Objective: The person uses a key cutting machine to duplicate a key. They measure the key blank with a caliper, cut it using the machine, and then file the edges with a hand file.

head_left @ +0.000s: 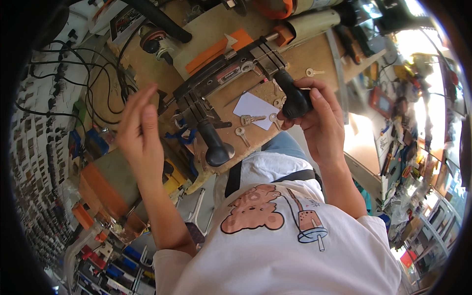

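The key-cutting machine [223, 73] lies across the wooden bench, with a clamp at each end and a black knob below each clamp. My right hand [322, 118] has its fingers wrapped round the right black knob [296, 102]. Off the machine's left end, my left hand [139, 128] is raised with fingers stretched out, holding nothing. The left black knob [215, 150] hangs free of both hands. Between the knobs lies a white card [253, 105], with a key [251, 119] on it and another key [241, 132] at its lower left.
Black cables [98, 93] loop over the bench's left side. A loose key [314, 73] lies right of the machine. Drills and other power tools [314, 27] crowd the far side. Hanging key blanks [44, 196] cover the left wall; tools fill the right one.
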Demonstrator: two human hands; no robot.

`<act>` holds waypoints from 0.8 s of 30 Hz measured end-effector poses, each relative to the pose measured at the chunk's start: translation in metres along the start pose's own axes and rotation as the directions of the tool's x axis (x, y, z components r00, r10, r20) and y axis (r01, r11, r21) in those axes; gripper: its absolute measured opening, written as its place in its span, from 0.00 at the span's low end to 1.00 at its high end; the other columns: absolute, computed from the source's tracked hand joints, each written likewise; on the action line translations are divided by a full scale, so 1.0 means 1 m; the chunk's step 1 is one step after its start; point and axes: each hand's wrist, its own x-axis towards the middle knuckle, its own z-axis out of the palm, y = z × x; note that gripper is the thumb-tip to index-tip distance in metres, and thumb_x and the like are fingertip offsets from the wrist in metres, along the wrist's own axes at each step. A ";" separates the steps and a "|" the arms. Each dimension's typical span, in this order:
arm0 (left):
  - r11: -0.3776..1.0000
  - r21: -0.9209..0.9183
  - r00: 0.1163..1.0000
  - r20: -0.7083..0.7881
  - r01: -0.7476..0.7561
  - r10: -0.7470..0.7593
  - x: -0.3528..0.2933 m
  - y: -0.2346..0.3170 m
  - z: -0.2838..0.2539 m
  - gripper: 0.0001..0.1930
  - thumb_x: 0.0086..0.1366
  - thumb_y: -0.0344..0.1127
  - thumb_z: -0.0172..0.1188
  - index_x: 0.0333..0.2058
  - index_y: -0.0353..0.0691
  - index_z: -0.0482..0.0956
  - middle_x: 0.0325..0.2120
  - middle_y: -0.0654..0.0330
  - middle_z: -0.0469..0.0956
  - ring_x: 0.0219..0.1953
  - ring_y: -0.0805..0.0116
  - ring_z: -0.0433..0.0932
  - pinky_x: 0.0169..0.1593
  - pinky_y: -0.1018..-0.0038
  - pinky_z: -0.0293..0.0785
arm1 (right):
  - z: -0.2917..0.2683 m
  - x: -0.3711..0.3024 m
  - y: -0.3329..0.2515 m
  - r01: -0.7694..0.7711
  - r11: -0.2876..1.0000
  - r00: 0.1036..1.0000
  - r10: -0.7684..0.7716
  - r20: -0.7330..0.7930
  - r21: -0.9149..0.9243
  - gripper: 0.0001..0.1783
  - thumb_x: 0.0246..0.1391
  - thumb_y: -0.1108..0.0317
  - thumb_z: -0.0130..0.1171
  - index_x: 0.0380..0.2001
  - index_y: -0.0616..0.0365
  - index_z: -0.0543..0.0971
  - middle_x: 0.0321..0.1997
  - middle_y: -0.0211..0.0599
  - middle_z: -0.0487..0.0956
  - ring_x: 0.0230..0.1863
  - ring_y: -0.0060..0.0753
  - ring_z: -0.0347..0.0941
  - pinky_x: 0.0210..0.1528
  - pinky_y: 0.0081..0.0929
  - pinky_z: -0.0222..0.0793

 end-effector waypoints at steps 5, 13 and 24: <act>0.989 -0.083 0.987 0.112 0.126 -0.117 -0.004 -0.021 0.005 0.15 0.64 0.37 0.46 0.43 0.35 0.74 0.44 0.54 0.73 0.48 0.63 0.70 0.51 0.74 0.63 | 0.011 0.008 -0.018 0.033 0.999 0.999 -0.032 0.027 -0.042 0.17 0.60 0.60 0.41 0.42 0.64 0.69 0.30 0.41 0.74 0.28 0.32 0.75 0.27 0.23 0.71; 0.892 -0.438 0.976 -0.123 0.107 -0.178 -0.021 0.054 0.022 0.14 0.62 0.32 0.43 0.34 0.26 0.74 0.32 0.50 0.75 0.38 0.61 0.72 0.42 0.71 0.67 | 0.014 0.040 -0.058 -0.032 0.981 0.979 0.070 0.193 -0.190 0.17 0.59 0.61 0.44 0.43 0.65 0.68 0.32 0.40 0.75 0.27 0.29 0.76 0.27 0.19 0.70; 0.794 -0.569 0.723 -0.455 0.214 -0.520 -0.022 0.081 0.047 0.24 0.56 0.47 0.59 0.40 0.32 0.67 0.37 0.48 0.71 0.41 0.62 0.72 0.48 0.68 0.67 | -0.121 0.194 -0.126 0.232 0.609 0.878 -0.467 -0.106 -0.758 0.27 0.57 0.51 0.43 0.53 0.59 0.65 0.51 0.37 0.69 0.53 0.31 0.64 0.54 0.29 0.58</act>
